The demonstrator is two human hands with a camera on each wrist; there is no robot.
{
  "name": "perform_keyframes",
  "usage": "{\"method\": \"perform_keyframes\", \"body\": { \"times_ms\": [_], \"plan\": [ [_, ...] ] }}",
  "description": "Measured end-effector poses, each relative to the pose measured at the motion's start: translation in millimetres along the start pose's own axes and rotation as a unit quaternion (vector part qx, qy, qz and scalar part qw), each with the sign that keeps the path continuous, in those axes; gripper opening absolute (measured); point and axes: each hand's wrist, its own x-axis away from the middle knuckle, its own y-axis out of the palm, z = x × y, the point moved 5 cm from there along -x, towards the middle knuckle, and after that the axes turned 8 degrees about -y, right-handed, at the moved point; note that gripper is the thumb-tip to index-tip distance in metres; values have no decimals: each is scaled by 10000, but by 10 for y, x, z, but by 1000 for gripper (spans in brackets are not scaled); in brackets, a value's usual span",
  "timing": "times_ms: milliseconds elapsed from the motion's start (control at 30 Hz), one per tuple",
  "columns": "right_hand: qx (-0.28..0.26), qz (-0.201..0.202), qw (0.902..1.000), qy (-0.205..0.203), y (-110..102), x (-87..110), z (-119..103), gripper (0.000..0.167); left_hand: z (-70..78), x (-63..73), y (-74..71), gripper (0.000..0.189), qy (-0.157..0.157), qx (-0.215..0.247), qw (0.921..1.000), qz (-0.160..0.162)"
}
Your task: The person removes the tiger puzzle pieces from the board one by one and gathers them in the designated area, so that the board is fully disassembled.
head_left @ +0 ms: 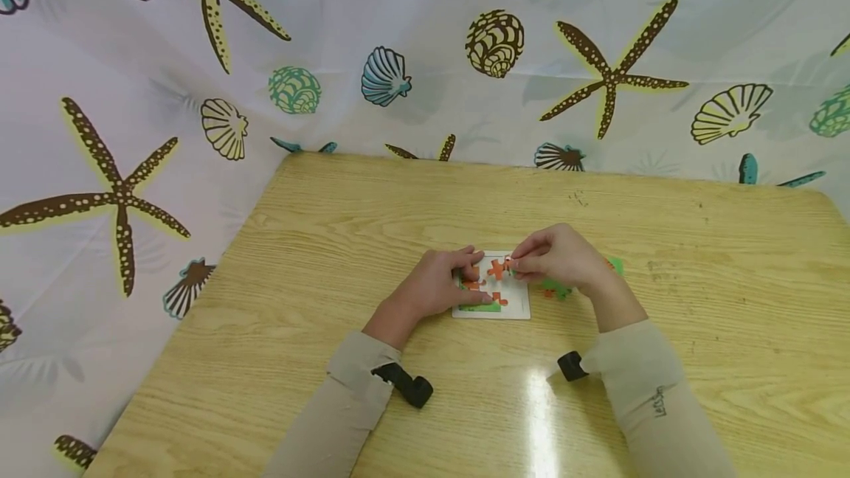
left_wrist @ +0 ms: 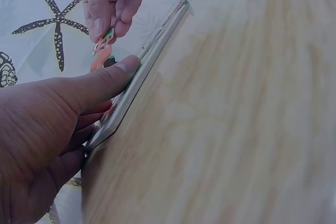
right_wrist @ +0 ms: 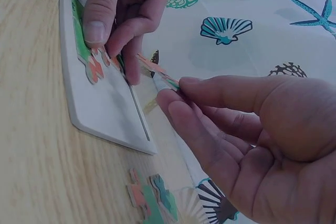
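A white puzzle board [head_left: 520,305] lies on the table, with orange and green puzzle pieces [head_left: 479,307] set along its left part. My left hand [head_left: 434,282] rests over that left side; its thumb [left_wrist: 118,72] lies along the near edge and its fingers reach over the pieces. Above the board, my right hand [head_left: 564,257] pinches an orange puzzle piece [head_left: 496,269] between thumb and fingertips. In the right wrist view this puzzle piece [right_wrist: 152,65] is tilted, seen nearly edge-on, and shows some green near the fingertips.
Loose green and orange puzzle pieces [right_wrist: 152,198] lie on the table right of the board, partly hidden under the right forearm in the head view. A wooden table [head_left: 332,242] surrounds the board. Behind it hangs a white cloth [head_left: 438,35] printed with shells and starfish.
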Motion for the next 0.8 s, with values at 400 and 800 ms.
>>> {"method": "perform_keyframes", "body": {
  "times_ms": [400, 800],
  "plan": [
    [-119, -107, 9998, 97, -97, 32, 40, 20, -30, -20, 0, 31, 27, 146, 9999, 17],
    [251, -178, 9994, 142, -217, 102, 64, 18, -20, 2, 2, 29, -7, 226, 9997, -76]
  ]
}}
